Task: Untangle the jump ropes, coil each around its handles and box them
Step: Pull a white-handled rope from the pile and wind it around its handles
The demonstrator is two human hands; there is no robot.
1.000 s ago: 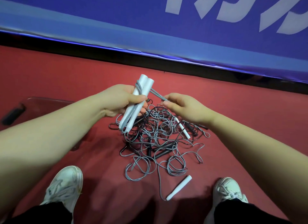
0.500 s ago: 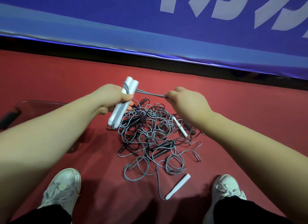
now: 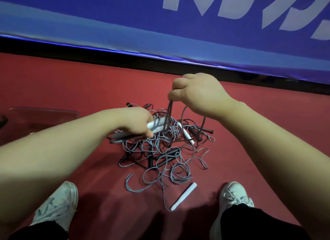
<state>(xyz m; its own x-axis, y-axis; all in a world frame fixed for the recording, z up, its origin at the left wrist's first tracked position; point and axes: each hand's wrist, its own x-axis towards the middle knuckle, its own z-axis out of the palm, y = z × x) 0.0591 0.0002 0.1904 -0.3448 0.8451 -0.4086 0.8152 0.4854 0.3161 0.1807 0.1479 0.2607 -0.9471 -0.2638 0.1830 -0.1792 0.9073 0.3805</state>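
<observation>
The step in hand looks like winding one rope onto its own handles. The left hand point(image 3: 139, 122) is curled round a pair of white handles point(image 3: 158, 125), low over the pile point(image 3: 166, 150) of grey and black ropes on the red floor point(image 3: 89, 89). The right hand point(image 3: 200, 95), raised above and beyond it, pinches the grey cord point(image 3: 169, 111) between closed fingertips, so that the cord runs almost straight down to the handles. To do this well, hold the pair steady, keep the cord taut and lay each turn beside the previous one (slack would let the turns slip off the ends). Lift the cord clear of the pile so no other loop is dragged in. The handles' long axis lies nearly level, running from lower left to upper right of the view, with the free ends pointing right towards the cord. Loops already gathered trail out on the left of the fist. The clear box point(image 3: 44, 113) waits near the floor's left edge, well apart from the pile.
</observation>
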